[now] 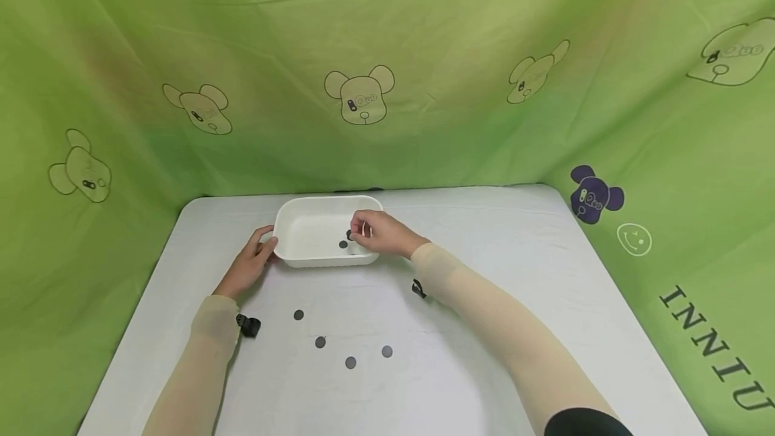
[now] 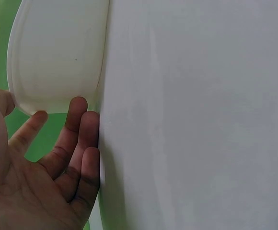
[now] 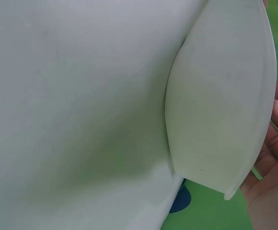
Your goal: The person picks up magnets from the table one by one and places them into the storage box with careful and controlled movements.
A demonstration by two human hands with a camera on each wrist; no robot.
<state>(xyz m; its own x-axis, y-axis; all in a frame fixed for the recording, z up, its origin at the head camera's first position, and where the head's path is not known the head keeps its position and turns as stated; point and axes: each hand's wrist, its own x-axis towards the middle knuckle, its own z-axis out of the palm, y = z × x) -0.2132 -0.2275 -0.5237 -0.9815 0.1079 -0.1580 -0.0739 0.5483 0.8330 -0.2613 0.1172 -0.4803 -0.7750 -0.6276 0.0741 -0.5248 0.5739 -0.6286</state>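
Observation:
A white rectangular plastic tray point(image 1: 321, 262) stands toward the back of the table. My left hand point(image 1: 249, 266) grips its left end, the thumb and index finger at the rim; in the left wrist view the other fingers of this hand point(image 2: 57, 158) lie beside the tray wall. Inside the tray's right part, my right hand point(image 1: 381, 233) has curled fingers and pinches a small dark disc point(image 1: 349, 235), partly hidden by the fingertips. Another dark disc point(image 1: 343, 244) lies on the tray floor just below it. In the right wrist view the tray wall point(image 3: 215, 105) hides the fingertips.
Several dark discs point(image 1: 320, 342) lie spread on the white cloth-covered table point(image 1: 460, 369) in front of the tray. A green curtain point(image 1: 424, 147) with bear prints stands behind and along both sides. Small black devices point(image 1: 249, 325) sit at the wrists.

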